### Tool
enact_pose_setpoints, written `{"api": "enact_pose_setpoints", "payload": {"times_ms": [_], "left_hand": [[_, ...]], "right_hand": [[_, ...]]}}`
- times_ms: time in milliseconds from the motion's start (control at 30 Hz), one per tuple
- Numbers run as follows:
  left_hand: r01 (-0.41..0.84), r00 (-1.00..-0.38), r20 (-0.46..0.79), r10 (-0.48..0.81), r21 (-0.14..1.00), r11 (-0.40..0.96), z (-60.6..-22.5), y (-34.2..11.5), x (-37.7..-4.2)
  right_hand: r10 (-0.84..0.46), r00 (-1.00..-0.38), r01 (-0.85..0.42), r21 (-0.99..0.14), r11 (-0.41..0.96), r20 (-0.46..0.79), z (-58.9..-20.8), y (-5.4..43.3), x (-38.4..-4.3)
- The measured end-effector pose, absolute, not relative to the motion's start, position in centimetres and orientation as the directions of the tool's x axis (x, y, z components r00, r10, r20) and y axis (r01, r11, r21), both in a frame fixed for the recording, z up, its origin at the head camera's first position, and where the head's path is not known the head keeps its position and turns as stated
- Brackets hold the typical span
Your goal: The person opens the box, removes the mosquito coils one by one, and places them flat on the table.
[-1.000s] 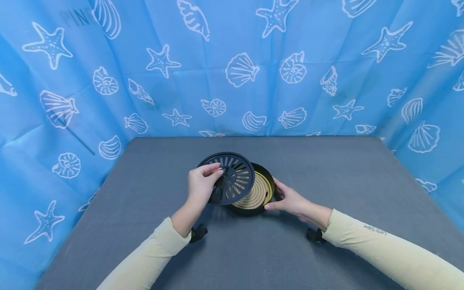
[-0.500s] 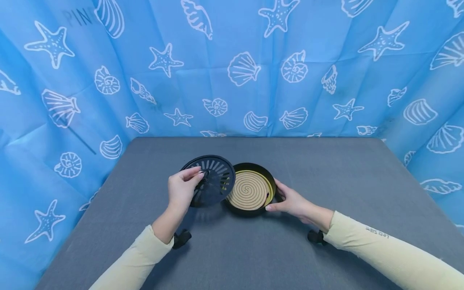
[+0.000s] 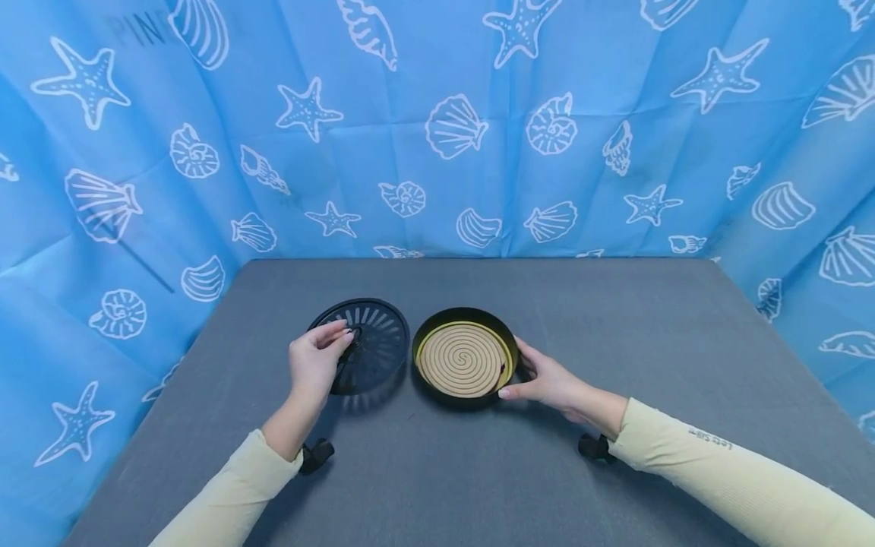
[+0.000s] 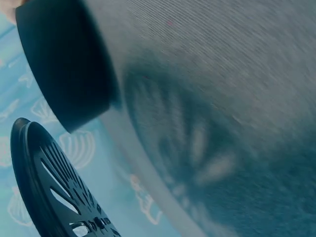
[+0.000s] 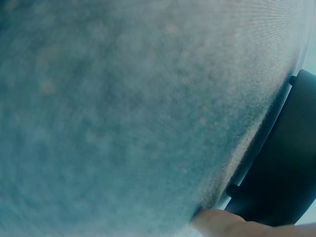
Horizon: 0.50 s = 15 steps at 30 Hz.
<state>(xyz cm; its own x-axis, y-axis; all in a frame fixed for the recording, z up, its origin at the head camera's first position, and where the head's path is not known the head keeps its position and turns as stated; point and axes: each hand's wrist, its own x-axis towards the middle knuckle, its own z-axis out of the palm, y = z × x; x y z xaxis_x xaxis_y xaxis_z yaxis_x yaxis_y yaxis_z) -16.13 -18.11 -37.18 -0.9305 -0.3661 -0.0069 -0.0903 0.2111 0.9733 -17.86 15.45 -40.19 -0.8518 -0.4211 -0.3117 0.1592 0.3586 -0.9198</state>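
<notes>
My left hand (image 3: 316, 365) pinches the small ring at the centre of a round black slotted lid (image 3: 386, 342). In the left wrist view the lid (image 4: 37, 182) is off the table, its slotted shadow falling on the cloth. To its right stands a shallow round black mosquito coil holder (image 3: 465, 403), open at the top. Inside lies a beige spiral mosquito coil (image 3: 463, 358) with a yellow ring (image 3: 509, 372) around it. My right hand (image 3: 547, 380) grips the holder's right side, thumb at the front and fingers behind. Small feet show under the holder (image 5: 281, 168) in the right wrist view.
A grey cloth-covered table (image 3: 451, 479) carries these things. Behind it and along both sides hangs a blue curtain (image 3: 383, 137) with white shells and starfish. Black wrist devices (image 3: 317, 456) sit below both sleeves.
My left hand has carried the lid left, off the holder and down towards the table, uncovering the whole coil. My right hand and the holder have stayed in place.
</notes>
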Motion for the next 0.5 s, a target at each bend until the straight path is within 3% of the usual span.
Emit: {"api": "enact_pose_setpoints", "payload": {"times_ms": [500], "left_hand": [[-0.149, -0.9, -0.041, -0.433, 0.964, 0.219, -39.2, -21.0, -18.1]], "right_hand": [[-0.409, -0.848, 0.183, -0.91, 0.372, -0.337, -40.0, 15.3, -18.0]]}}
